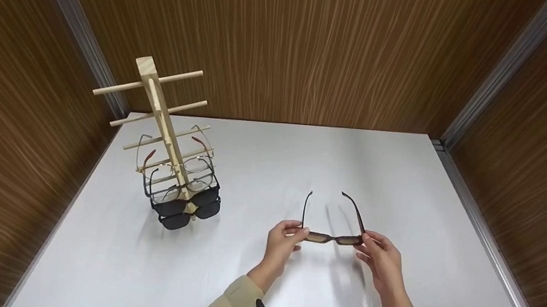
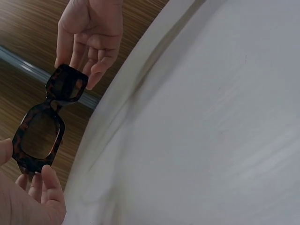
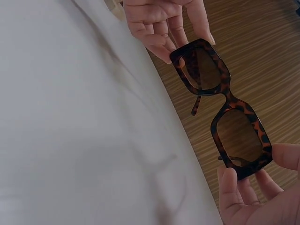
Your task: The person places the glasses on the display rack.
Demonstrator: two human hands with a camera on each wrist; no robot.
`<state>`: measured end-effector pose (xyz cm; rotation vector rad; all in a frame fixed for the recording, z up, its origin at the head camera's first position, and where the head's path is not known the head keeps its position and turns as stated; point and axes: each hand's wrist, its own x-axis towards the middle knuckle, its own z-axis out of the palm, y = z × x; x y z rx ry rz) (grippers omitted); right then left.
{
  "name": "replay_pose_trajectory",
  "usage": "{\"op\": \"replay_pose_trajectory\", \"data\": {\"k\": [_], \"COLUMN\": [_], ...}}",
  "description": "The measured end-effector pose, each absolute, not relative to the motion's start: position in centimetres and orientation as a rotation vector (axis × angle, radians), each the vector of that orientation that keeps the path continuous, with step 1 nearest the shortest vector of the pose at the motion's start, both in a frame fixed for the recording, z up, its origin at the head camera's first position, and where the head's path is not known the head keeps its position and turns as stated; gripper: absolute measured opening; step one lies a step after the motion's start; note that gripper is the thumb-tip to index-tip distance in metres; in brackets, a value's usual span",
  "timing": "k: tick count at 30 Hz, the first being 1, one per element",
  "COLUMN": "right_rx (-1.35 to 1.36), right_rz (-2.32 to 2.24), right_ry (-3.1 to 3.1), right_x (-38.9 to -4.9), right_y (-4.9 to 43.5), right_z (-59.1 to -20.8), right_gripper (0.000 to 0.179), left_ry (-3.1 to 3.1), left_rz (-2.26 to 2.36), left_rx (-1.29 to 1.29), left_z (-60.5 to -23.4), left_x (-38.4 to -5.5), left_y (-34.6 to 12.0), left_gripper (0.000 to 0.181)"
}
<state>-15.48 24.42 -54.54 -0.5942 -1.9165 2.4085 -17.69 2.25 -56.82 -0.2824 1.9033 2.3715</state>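
Observation:
A pair of tortoiseshell sunglasses point(image 1: 332, 239) with brown lenses is held over the white table, temples unfolded and pointing away from me. My left hand point(image 1: 283, 247) pinches the left end of the frame between thumb and fingers. At the other end my right hand point(image 1: 383, 262) grips the frame near the hinge. Both wrist views show the front of the sunglasses point(image 3: 229, 96), its thick mottled rims between the two hands. In the left wrist view the left hand point(image 2: 30, 197) is at the lower corner and the right hand point(image 2: 91, 35) at the top.
A wooden eyewear rack point(image 1: 165, 128) stands to the left on the white table point(image 1: 277, 169). Its lower pegs carry clear-lens glasses point(image 1: 197, 165) and dark sunglasses point(image 1: 175, 221); the upper two pegs are bare. Wood-grain panels point(image 1: 283, 49) enclose the table at the back and sides.

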Motion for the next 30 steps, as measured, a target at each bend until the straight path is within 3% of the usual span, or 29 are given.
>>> {"op": "replay_pose_trajectory", "data": {"k": [15,30], "right_rx": [-0.462,-0.245], "right_rz": [2.449,2.523], "right_ry": [-1.932,-1.852], "right_x": [-15.6,-16.4], "right_y": [21.8,19.0], "right_z": [-52.6,-50.3], "right_gripper": [0.043,0.04], "left_ry": [1.894,1.913], "left_rz": [2.431,2.544], "left_rx": [-0.275,-0.279], "left_z": [-54.1,-51.2], "left_x": [-16.4,-15.4], "left_y": [-1.3,-4.4], "left_gripper": [0.037,0.039]}}
